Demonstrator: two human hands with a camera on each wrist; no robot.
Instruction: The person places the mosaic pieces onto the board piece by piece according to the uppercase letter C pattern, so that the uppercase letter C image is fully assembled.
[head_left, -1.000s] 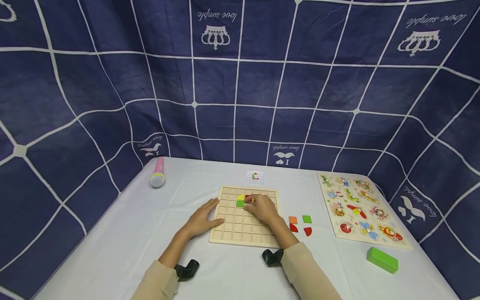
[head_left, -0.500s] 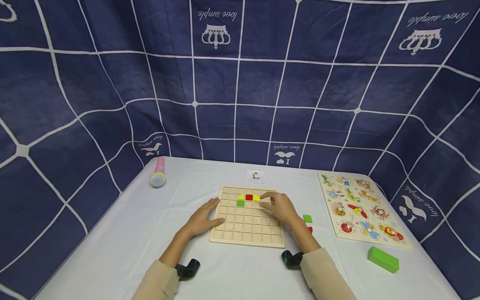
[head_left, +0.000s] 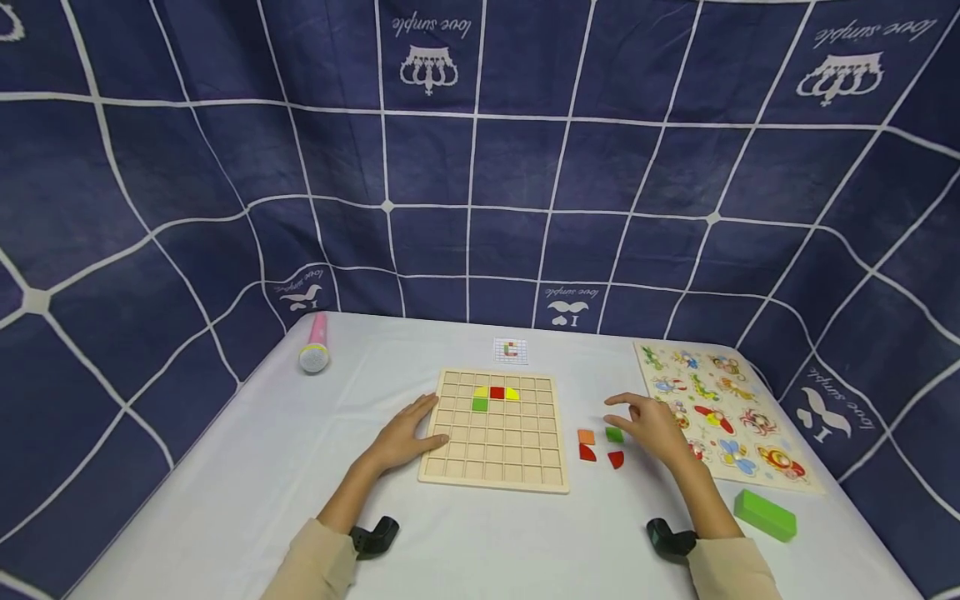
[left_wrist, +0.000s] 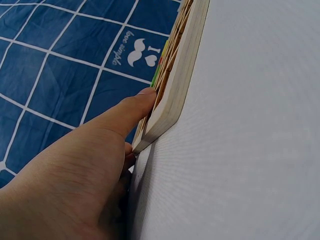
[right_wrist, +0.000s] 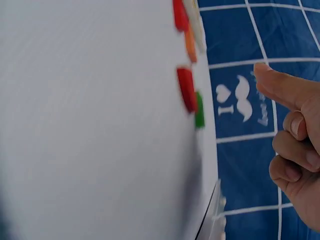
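Observation:
My left hand (head_left: 405,437) rests at the left edge of a wooden grid board (head_left: 495,450), its thumb lying on the board's rim (left_wrist: 170,100). On the board sit two yellow quarter-round pieces with a red square (head_left: 497,393) between them, and a green square (head_left: 480,405) under the left yellow one. My right hand (head_left: 651,425) hovers right of the board, thumb and index finger apart with nothing between them. Nearest to it is a loose green square tile (head_left: 615,435). Beside that lie an orange square (head_left: 586,437) and two red quarter-round pieces (head_left: 616,460).
A small pattern card (head_left: 511,352) lies behind the board. At the right are an insect picture puzzle (head_left: 720,454), partly behind my right hand, and a green block (head_left: 765,515). A pink toy microphone (head_left: 316,343) lies at the back left.
My right hand has left the board, where the red square and right yellow piece now show uncovered, and moved right to the loose tiles. The left hand has stayed put.

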